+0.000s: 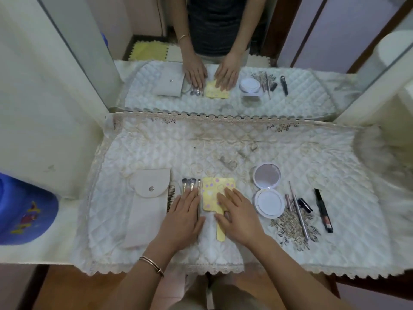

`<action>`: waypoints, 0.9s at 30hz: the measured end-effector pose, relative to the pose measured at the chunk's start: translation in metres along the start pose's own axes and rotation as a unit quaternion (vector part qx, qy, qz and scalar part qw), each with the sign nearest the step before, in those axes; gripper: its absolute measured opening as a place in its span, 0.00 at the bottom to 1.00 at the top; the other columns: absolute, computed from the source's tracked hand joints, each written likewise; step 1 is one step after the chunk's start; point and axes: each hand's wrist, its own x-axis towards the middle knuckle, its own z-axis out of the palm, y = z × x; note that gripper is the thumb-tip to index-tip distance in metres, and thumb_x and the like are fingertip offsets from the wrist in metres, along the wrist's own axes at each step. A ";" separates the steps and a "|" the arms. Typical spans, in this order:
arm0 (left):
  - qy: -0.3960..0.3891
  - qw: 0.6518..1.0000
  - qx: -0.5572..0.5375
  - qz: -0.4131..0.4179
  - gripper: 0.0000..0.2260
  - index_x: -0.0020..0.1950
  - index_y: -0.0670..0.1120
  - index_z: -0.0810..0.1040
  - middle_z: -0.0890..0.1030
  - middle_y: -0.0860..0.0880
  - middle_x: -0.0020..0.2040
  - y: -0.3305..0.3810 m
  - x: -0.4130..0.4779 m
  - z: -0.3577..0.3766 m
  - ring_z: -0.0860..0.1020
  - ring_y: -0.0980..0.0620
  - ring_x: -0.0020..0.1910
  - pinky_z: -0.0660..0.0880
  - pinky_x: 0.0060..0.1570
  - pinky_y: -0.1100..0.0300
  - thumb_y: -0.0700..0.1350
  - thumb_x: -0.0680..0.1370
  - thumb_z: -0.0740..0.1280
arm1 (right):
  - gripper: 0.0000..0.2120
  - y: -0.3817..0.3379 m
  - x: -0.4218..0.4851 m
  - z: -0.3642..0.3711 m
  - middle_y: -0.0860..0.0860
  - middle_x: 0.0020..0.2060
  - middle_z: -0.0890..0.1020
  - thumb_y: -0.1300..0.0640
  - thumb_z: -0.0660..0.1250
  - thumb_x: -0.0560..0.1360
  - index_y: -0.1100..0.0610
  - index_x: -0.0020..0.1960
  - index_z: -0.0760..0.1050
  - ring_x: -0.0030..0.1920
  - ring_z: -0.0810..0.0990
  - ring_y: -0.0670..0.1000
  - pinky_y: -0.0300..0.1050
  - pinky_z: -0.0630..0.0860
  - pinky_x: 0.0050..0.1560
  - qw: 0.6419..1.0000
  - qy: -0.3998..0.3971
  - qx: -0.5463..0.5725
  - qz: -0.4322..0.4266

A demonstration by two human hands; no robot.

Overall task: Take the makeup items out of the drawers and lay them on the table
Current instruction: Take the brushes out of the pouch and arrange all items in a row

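Note:
Makeup items lie in a row on the quilted white cloth (223, 144) of the dressing table. From the left: a beige snap pouch (146, 202), a comb (171, 196), three small brushes (190, 183), a yellow hand mirror (215, 186), an open white compact (268, 191), thin pencils (298, 209), a small dark tube (305, 204) and a black stick (323, 209). My left hand (184, 217) lies flat on the brush handles, fingers spread. My right hand (238, 214) lies flat on the yellow hand mirror and its handle. Neither hand grips anything.
A large wall mirror (223, 52) stands behind the table and reflects the hands and items. Cream cabinet sides (49, 108) flank the table left and right. A blue cap (24, 211) sits on the left ledge. The lace front edge of the cloth (214, 270) overhangs.

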 end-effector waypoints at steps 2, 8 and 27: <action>0.007 0.999 -0.033 0.002 0.26 0.66 0.41 0.67 0.73 0.43 0.68 0.004 0.003 -0.004 0.64 0.47 0.70 0.47 0.69 0.59 0.58 0.78 0.48 | 0.25 0.005 -0.005 -0.011 0.60 0.61 0.78 0.44 0.59 0.70 0.58 0.61 0.74 0.61 0.76 0.62 0.60 0.75 0.59 0.997 0.063 0.026 0.041; -0.041 0.997 -0.027 0.068 0.27 0.66 0.43 0.65 0.75 0.45 0.66 0.038 0.015 0.000 0.62 0.50 0.67 0.47 0.69 0.55 0.61 0.76 0.49 | 0.41 0.054 -0.021 -0.042 0.61 0.71 0.62 0.50 0.74 0.67 0.60 0.72 0.57 0.71 0.59 0.60 0.56 0.60 0.70 0.974 0.080 0.067 0.200; -0.060 0.995 -0.016 0.075 0.30 0.66 0.45 0.66 0.76 0.46 0.66 0.037 0.010 0.010 0.62 0.50 0.67 0.53 0.66 0.55 0.62 0.71 0.53 | 0.45 0.033 -0.017 -0.016 0.54 0.68 0.67 0.41 0.72 0.65 0.60 0.71 0.55 0.67 0.63 0.56 0.44 0.61 0.65 0.981 0.050 0.080 0.167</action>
